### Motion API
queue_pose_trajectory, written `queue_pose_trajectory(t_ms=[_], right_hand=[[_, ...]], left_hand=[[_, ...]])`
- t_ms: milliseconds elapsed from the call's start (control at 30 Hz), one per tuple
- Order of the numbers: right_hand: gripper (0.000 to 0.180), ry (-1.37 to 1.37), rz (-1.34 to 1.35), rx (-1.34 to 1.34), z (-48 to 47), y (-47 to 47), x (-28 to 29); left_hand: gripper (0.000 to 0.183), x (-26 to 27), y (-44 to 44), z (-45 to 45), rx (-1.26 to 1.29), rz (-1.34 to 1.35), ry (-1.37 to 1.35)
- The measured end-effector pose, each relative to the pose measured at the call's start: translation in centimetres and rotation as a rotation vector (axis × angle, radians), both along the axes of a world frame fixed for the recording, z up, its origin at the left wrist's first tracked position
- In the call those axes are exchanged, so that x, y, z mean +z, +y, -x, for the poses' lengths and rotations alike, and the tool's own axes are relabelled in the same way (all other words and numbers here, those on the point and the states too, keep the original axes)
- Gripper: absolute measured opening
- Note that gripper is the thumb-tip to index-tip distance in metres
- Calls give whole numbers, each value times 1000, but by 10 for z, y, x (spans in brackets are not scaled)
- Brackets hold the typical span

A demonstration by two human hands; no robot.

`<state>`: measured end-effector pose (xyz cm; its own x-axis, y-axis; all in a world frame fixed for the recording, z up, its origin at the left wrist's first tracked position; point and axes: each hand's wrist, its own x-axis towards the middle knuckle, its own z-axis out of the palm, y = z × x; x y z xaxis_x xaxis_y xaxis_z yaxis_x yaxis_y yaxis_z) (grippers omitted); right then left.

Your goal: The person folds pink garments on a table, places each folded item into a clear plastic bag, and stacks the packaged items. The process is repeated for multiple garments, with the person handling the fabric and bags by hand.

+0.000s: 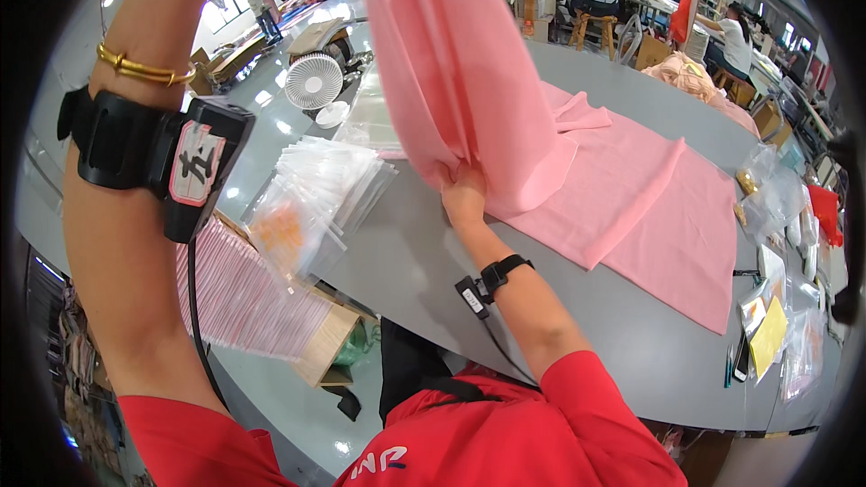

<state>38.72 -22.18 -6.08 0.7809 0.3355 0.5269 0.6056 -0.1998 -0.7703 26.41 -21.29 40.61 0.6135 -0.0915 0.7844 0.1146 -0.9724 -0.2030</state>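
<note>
A length of pink fabric (460, 67) rises from the grey table and runs out of the picture at the top. My right hand (465, 196) grips its gathered lower edge, with the fingers partly hidden in the folds. My left arm reaches up past the top left of the view, so the left hand is out of sight. Flat on the table to the right lies more pink fabric (676, 237), with a raised fold across it. It seems to be of one piece with the lifted part, but the folds hide where they join.
Left of my right hand lie fanned clear plastic bags (325, 182). Below them stands a box of packed pink pieces (250, 291). A white fan (314, 81) is behind. A phone (742, 358), a yellow paper (770, 338) and more bags line the right side. Other people sit farther back.
</note>
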Motion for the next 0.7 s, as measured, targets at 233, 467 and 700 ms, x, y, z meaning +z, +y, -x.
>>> queue_pose_trajectory(t_ms=[233,467,700], right_hand=[[25,-30,117,528,16,-144,28],[21,10,-254,124,-16,-360,171],[23,380,250,-145,-88,-393,-29]], left_hand=[[39,37,242,118,-43,-279,-62],[31,-66,311,153,171,538,20],[41,-418,178,12,262,661,701]])
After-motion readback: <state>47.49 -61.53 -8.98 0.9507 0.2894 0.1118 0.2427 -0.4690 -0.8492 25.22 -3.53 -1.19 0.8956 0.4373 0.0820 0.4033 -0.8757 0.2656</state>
